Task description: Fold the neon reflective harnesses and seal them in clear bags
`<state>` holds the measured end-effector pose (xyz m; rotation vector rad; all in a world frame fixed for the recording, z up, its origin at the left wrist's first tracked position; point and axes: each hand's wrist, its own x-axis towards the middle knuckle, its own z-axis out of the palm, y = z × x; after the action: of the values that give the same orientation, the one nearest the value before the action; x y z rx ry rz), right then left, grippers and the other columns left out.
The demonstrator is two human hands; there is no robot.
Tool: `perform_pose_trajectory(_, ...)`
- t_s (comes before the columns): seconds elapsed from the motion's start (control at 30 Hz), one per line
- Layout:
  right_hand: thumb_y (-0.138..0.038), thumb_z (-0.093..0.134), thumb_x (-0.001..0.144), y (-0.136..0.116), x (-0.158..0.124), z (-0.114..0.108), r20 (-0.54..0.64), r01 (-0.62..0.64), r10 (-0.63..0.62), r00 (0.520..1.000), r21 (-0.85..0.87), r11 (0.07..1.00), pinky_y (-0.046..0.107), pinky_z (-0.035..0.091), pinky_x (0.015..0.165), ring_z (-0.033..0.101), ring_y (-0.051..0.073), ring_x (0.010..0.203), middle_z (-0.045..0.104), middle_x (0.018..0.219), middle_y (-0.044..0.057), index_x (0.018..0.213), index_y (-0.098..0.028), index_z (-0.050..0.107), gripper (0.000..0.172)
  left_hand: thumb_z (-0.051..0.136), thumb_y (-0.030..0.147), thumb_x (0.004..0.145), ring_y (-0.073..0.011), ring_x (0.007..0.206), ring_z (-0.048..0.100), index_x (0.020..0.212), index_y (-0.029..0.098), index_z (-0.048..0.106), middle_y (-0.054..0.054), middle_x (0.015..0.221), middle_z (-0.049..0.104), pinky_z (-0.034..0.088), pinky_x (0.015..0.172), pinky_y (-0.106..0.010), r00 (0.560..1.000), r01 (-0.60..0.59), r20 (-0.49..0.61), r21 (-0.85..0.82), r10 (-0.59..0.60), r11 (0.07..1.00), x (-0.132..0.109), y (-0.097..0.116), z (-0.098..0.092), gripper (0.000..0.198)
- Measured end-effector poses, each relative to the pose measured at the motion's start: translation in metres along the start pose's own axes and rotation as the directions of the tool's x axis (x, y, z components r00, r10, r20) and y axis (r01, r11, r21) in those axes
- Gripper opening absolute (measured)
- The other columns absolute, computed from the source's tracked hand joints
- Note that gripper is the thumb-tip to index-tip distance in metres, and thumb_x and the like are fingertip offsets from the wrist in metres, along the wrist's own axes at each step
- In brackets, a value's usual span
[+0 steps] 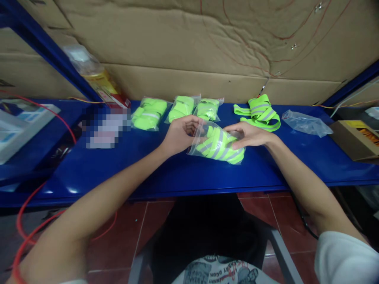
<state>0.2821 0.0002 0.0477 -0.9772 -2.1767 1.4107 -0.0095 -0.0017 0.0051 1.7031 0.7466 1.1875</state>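
My left hand (179, 134) and my right hand (250, 135) both grip a clear plastic bag (217, 145) stuffed with a folded neon-green reflective strap, resting on the blue shelf (148, 169). The left fingers pinch the bag's open end; the right fingers curl over its right side. Behind it lie three packed bags of the same strap (149, 113) (182, 107) (207, 109). A loose unbagged strap (262, 112) lies to the right rear, with an empty clear bag (304, 123) beside it.
A cardboard wall (189, 43) backs the shelf. A plastic-wrapped package (94, 75) leans at the back left, a white box (17, 126) sits far left, a cardboard box (357, 138) far right. Red cable (26, 225) loops at lower left.
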Motion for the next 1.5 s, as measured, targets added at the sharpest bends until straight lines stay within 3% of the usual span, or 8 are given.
perform_pose_trajectory(0.17,-0.044,0.098,0.07,0.006,0.005,0.01,-0.111,-0.02,0.032,0.993,0.106,0.994,0.026,0.055,0.064,0.068,0.015,0.069,0.079,0.083,0.0,0.097,-0.018,0.084,0.04,0.1,0.048,0.071,-0.0214,0.085,0.08,0.104,0.022,0.071,-0.007,0.097,0.082,0.066,0.075,-0.034,0.995,0.096,-0.018,-0.128,-0.099,0.987,0.007,-0.012,-0.004,0.051)
perform_pose_trajectory(0.33,-0.044,0.101,0.065,0.015,0.014,0.02,-0.296,0.063,0.032,0.955,0.305,0.95,0.04,0.065,0.09,0.078,0.024,0.095,0.083,0.106,0.007,0.112,-0.018,0.079,0.057,0.086,0.071,0.08,-0.0216,0.082,0.081,0.115,0.025,0.066,-0.006,0.1,0.082,0.069,0.07,-0.034,0.968,0.168,-0.127,-0.303,-0.214,0.938,0.013,-0.01,-0.015,0.062)
perform_pose_trajectory(0.53,-0.049,0.101,0.065,0.006,0.018,0.04,-0.212,0.089,-0.024,0.977,0.305,0.948,0.048,0.061,0.107,0.077,0.029,0.113,0.081,0.123,0.01,0.123,-0.02,0.076,0.07,0.093,0.065,0.077,-0.0232,0.081,0.081,0.091,0.015,0.082,-0.012,0.092,0.083,0.07,0.067,-0.033,0.95,0.291,-0.022,-0.289,-0.31,0.912,0.004,-0.006,0.004,0.053)
perform_pose_trajectory(0.63,-0.073,0.088,0.075,0.004,0.017,0.047,-0.192,0.059,-0.005,0.981,0.279,0.958,0.044,0.065,0.095,0.077,0.029,0.104,0.083,0.106,0.008,0.114,-0.022,0.08,0.065,0.091,0.064,0.079,-0.0217,0.08,0.08,0.089,0.017,0.084,-0.009,0.091,0.084,0.068,0.065,-0.03,0.955,0.259,-0.075,-0.266,-0.288,0.929,-0.001,-0.009,0.011,0.048)
perform_pose_trajectory(0.77,-0.085,0.063,0.092,0.004,0.019,0.051,-0.397,0.023,0.063,0.916,0.209,0.978,0.036,0.061,0.068,0.072,0.023,0.075,0.073,0.074,0.005,0.092,-0.024,0.082,0.064,0.087,0.061,0.085,-0.018,0.075,0.077,0.093,0.021,0.087,-0.006,0.091,0.084,0.064,0.063,-0.028,0.976,0.163,-0.119,-0.162,-0.184,0.973,-0.005,-0.006,0.013,0.041)
perform_pose_trajectory(1.1,-0.055,0.08,0.092,0.005,0.027,0.067,-0.636,0.244,-0.205,0.744,-0.027,0.969,0.033,0.058,0.074,0.075,0.02,0.083,0.087,0.101,0.002,0.101,-0.028,0.09,0.031,0.081,0.058,0.092,-0.0219,0.094,0.077,0.087,0.021,0.085,-0.005,0.091,0.083,0.061,0.085,-0.032,0.98,-0.061,-0.191,0.014,0.062,0.998,-0.008,0.008,0.029,0.037)
perform_pose_trajectory(1.33,-0.06,0.081,0.091,0.002,0.027,0.069,-0.661,0.237,-0.14,0.737,0.059,0.97,0.027,0.045,0.058,0.059,0.011,0.061,0.079,0.075,-0.001,0.087,-0.026,0.09,0.035,0.085,0.035,0.079,-0.0236,0.093,0.078,0.085,0.023,0.088,-0.004,0.095,0.085,0.064,0.084,-0.035,0.948,0.089,-0.285,-0.201,-0.145,0.976,-0.005,0.0,0.031,0.014)
perform_pose_trajectory(1.5,-0.064,0.089,0.079,0.002,0.03,0.064,-0.701,0.256,-0.05,0.712,0.193,0.947,0.026,0.051,0.057,0.064,0.013,0.063,0.079,0.075,0.001,0.082,-0.024,0.088,0.04,0.087,0.032,0.072,-0.0245,0.101,0.079,0.088,0.021,0.087,-0.005,0.099,0.085,0.064,0.089,-0.034,0.915,0.154,-0.295,-0.378,-0.277,0.913,-0.003,-0.003,0.031,0.019)
